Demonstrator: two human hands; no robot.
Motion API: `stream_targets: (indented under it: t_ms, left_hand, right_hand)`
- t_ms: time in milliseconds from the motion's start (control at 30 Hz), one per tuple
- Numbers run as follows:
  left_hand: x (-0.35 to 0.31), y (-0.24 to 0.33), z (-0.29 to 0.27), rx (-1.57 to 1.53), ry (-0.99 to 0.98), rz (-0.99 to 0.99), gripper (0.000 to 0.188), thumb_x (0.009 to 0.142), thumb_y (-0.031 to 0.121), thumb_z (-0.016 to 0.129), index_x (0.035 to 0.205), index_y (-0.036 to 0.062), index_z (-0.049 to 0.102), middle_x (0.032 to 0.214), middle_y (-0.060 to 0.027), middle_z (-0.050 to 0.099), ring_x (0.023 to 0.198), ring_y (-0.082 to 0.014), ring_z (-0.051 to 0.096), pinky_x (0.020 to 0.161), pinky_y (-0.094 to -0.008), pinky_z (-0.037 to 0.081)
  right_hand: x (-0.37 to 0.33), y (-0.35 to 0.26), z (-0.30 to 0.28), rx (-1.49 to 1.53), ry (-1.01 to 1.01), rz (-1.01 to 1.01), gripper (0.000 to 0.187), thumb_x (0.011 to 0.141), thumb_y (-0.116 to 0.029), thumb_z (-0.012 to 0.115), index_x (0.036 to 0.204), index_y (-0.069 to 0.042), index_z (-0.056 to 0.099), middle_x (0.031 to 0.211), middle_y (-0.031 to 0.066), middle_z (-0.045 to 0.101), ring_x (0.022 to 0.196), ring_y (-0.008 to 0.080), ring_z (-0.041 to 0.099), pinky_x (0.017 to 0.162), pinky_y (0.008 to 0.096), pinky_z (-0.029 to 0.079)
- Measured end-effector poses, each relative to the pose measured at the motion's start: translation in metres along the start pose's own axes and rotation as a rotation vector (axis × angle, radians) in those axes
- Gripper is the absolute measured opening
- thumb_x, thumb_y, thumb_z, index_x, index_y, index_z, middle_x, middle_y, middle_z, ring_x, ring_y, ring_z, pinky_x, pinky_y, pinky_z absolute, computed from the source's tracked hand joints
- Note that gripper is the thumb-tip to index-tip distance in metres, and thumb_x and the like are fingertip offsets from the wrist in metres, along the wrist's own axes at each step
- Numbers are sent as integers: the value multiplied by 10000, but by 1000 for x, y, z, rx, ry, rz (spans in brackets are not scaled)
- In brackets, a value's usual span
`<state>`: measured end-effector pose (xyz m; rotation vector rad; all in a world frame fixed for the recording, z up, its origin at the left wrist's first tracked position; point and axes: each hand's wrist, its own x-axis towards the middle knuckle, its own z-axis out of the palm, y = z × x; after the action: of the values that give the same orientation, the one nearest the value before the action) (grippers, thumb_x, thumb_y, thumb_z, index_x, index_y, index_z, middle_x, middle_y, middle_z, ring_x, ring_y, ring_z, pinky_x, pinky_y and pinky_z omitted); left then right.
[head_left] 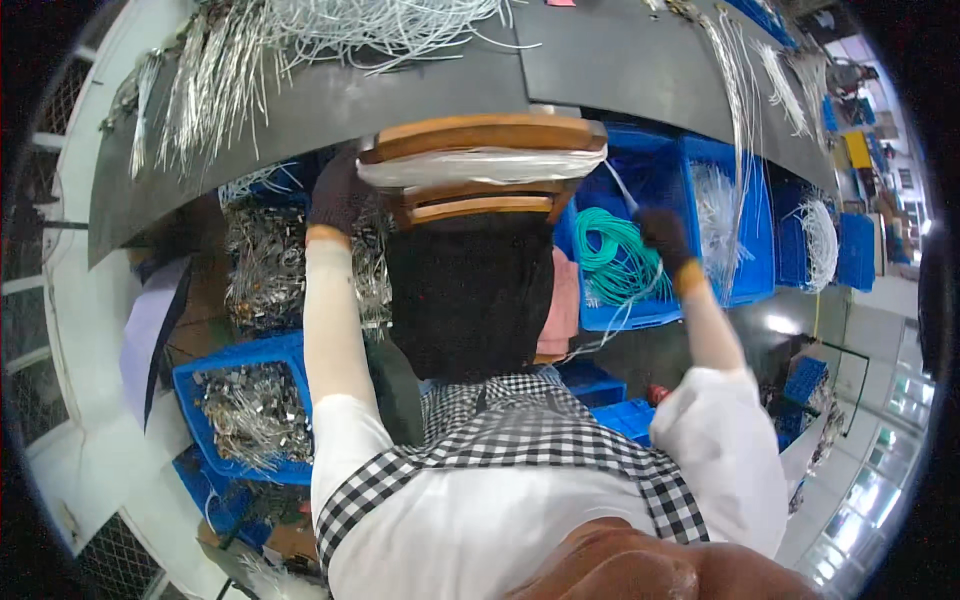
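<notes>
A wooden chair (480,136) stands in front of me, white wrapping (480,168) round its backrest and black cloth (470,290) hanging below. My left hand (340,190), in a dark glove, is at the left end of the backrest; its fingers are too dark to make out. Over a blue bin (640,318) on the right, my dark-gloved right hand (664,238), smeared by motion, is closed round a pale strap (622,188). The strap also trails down toward the chair's right side. Coiled green cables (618,255) lie in that bin, just left of the right hand.
Silvery and white wires (390,25) cover part of the grey table (590,70) ahead. On the left, a blue crate (190,375) holds small metal-ended cables (255,415). Another blue bin (765,270) with clear strands stands at right. Pink cloth (562,305) lies beside the chair.
</notes>
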<state>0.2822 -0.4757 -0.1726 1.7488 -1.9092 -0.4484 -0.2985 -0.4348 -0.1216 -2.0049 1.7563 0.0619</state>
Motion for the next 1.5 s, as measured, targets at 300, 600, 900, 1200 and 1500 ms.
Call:
stream_targets:
  t_ms: [300, 600, 900, 1200, 1500]
  left_hand:
    - [-125, 194, 26, -286, 83, 495, 359, 833, 166, 589, 1151, -1, 583, 1160, -201, 596, 1144, -339, 541, 978, -453, 406]
    - [-152, 121, -1, -1008, 72, -271, 153, 880, 83, 591, 1010, 19, 638, 946, -136, 645, 890, -279, 617, 795, -358, 489]
    - [1, -7, 19, -71, 467, 32, 217, 864, 146, 570, 1055, 78, 649, 986, -176, 651, 916, -332, 616, 796, -395, 504]
    - [36, 14, -17, -168, -200, 42, 303, 858, 140, 609, 1145, 46, 639, 1095, -111, 678, 981, -232, 626, 910, -365, 473]
    - [30, 16, 5, -294, -85, -217, 346, 787, 204, 673, 1088, 34, 652, 1101, -176, 659, 1004, -345, 627, 887, -392, 484]
  right_hand:
    - [-157, -214, 70, 232, 72, -569, 184, 833, -126, 637, 1005, -65, 654, 916, 112, 669, 811, 299, 654, 700, 392, 521]
    - [-50, -217, -88, 254, -302, -719, 166, 861, -141, 612, 991, -71, 688, 947, 104, 679, 882, 273, 644, 805, 374, 504]
    - [195, -243, -128, -167, 414, -1109, 210, 866, -173, 594, 1047, -107, 678, 790, 54, 635, 648, 173, 589, 583, 300, 497]
    - [136, -8, -47, -689, 245, -528, 215, 798, -174, 555, 976, -109, 655, 847, 176, 670, 750, 361, 653, 684, 476, 527]
    - [-111, -74, 123, -122, 253, -86, 353, 884, -176, 513, 1228, -105, 551, 1057, 159, 632, 828, 315, 648, 657, 427, 520]
